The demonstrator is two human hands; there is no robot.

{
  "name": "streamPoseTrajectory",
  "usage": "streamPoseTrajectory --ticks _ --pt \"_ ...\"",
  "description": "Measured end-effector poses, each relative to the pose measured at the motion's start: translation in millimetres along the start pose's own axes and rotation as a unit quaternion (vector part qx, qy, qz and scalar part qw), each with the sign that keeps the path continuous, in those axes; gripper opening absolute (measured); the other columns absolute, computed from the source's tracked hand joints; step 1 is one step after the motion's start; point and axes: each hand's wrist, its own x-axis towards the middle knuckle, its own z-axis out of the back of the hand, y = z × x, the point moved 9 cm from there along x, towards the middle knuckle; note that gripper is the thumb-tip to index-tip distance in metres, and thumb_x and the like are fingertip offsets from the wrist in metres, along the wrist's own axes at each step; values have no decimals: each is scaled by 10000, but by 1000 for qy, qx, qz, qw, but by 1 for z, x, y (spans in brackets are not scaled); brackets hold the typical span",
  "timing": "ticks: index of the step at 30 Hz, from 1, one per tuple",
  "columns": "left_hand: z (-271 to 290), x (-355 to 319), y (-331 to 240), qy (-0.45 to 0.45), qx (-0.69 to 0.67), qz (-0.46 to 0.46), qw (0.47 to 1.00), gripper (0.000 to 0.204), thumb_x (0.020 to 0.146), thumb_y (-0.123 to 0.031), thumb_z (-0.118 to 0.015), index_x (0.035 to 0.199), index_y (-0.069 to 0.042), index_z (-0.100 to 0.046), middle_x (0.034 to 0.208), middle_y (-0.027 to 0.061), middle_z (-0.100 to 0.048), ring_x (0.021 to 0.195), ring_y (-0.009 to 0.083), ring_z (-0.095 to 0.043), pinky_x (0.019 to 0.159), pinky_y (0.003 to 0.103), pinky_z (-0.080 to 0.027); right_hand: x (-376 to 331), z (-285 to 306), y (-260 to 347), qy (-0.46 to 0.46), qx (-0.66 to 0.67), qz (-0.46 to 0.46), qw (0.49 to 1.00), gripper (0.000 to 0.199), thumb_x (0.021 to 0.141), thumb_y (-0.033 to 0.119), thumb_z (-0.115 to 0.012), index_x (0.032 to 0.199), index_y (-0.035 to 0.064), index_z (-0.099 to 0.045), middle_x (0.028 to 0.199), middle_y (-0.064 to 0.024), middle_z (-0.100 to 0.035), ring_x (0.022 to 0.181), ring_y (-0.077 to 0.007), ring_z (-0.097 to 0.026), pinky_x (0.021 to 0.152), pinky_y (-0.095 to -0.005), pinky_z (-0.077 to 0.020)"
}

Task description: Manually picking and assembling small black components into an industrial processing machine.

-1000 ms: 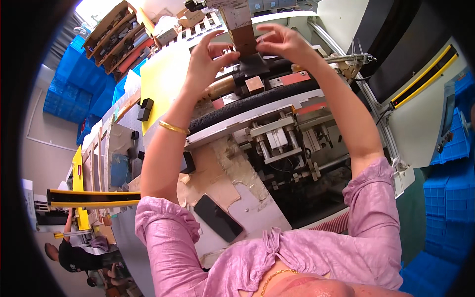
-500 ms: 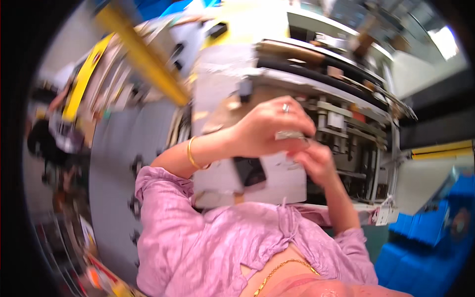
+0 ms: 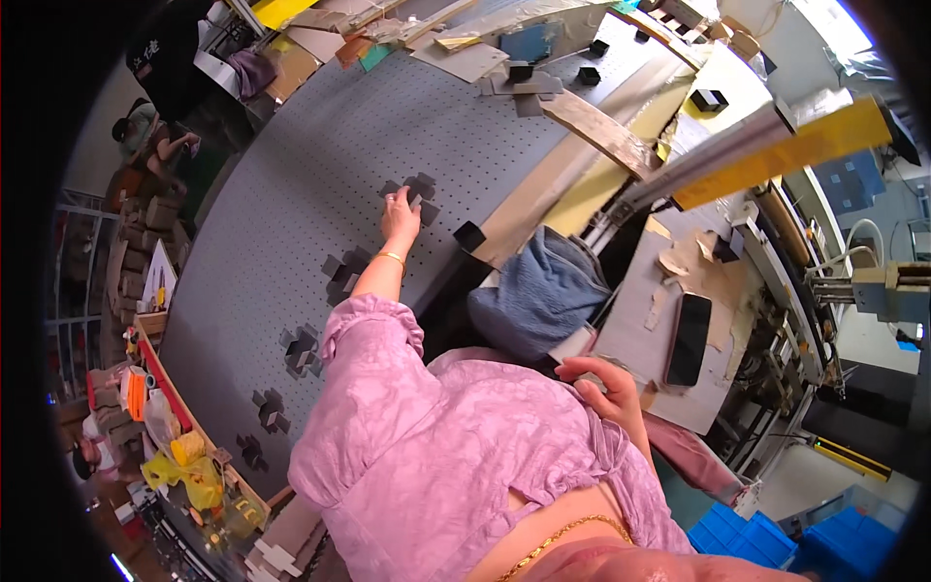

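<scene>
My left hand [image 3: 399,215], its arm stretched out, has its fingers closed on a dark cross-shaped box blank [image 3: 425,187] on the grey perforated table [image 3: 320,184]. Part of that blank is hidden under the fingers. Along the table towards me lie several similar dark blanks, such as one [image 3: 342,274] beside my left forearm and another [image 3: 301,351] closer in. A small black box [image 3: 469,236] sits at the table's right edge. Close to my body, my right hand [image 3: 606,390] is loosely curled, its fingers apart with nothing visible in them.
Blue cloth [image 3: 543,291] hangs between the table and a board-topped work surface [image 3: 630,339] bearing a black phone [image 3: 689,339]. A yellow beam [image 3: 786,155] crosses at right. Blue crates [image 3: 742,535] stand low right; other people [image 3: 160,145] are far left.
The view has swung left. My hands, together before over the board-topped surface with a small pale piece, are now apart: the left reaches over the perforated table, the right is near my body.
</scene>
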Motion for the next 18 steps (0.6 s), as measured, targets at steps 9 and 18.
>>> streamPoseTrajectory --ticks 9,18 --pt "29 14 -102 308 -377 -19 873 163 880 -107 -679 980 9 -735 811 59 -723 643 98 -661 607 239 -521 14 -25 13 -16 -105 -21 994 272 926 106 -629 1181 15 -655 1048 -108 -716 955 -199 -675 842 -299 -517" --pt "245 -209 -360 301 -331 -538 715 256 795 -266 -811 815 -37 -700 732 59 -654 649 158 -628 586 286 -481 -41 89 124 -209 -277 249 904 397 823 -10 -654 1219 11 -622 1213 -139 -644 1137 -264 -596 981 -351 -441"
